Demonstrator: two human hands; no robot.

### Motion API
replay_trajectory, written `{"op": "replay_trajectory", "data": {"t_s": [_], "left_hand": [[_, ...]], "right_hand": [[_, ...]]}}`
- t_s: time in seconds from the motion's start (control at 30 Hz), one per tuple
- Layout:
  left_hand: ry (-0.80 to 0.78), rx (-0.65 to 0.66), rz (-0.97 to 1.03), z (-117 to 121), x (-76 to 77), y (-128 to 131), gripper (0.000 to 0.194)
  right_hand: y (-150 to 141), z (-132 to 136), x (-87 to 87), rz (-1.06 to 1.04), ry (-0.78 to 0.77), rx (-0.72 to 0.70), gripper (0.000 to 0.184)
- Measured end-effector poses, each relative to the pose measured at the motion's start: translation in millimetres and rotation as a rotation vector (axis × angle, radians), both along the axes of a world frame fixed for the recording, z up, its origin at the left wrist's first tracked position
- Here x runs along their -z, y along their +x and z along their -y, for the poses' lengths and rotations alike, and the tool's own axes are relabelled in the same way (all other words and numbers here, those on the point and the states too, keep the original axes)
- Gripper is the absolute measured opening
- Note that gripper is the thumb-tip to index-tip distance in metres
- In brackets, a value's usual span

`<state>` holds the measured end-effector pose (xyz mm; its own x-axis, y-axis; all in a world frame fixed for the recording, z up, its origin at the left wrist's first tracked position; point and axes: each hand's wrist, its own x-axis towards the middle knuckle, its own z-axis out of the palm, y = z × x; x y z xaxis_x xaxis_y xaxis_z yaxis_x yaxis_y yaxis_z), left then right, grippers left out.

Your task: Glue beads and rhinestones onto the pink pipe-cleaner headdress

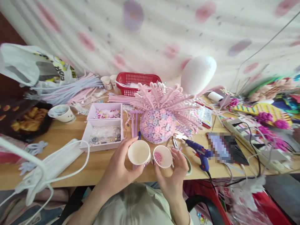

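My left hand (118, 167) is wrapped round a white paper cup (138, 152) whose inside looks bare. My right hand (174, 173) grips a second white paper cup (162, 156) with small pink beads lying in its bottom. Both cups tilt toward me, side by side above the near edge of the wooden table (98, 162). Just behind them stands a dome covered in pastel flowers (157, 125) with pink pipe-cleaner fronds fanning out above it.
Two pink trays of beads (103, 131) lie to the left, a blue glue gun (199, 153) and scissors (175, 142) to the right. A red basket (137, 82), a white foam egg (198, 74), pipe cleaners, cups and a power strip (253, 137) crowd the back.
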<state>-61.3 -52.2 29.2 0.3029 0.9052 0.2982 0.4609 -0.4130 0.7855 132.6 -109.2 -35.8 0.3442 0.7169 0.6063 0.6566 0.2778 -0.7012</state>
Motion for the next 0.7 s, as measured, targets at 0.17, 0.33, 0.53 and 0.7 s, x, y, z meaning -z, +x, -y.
{"op": "replay_trajectory", "data": {"t_s": [0.17,0.33,0.53,0.7], "left_hand": [[-0.112,0.096,-0.008,-10.2,12.9,25.4,0.06],[-0.017,0.038,-0.132,-16.0,27.5,22.9,0.063],[0.093,0.02,-0.277,-19.7,25.9,11.6,0.066],[-0.002,0.058,-0.29,-24.1,20.1,11.2,0.07]], "right_hand": [[15.2,5.4,-6.3,-0.116,0.066,0.104,0.081],[18.0,6.0,-3.2,-0.13,0.06,0.074,0.08],[7.7,-4.6,7.6,-0.061,0.03,-0.013,0.081],[2.4,-12.0,10.7,-0.058,0.049,-0.048,0.08]]}}
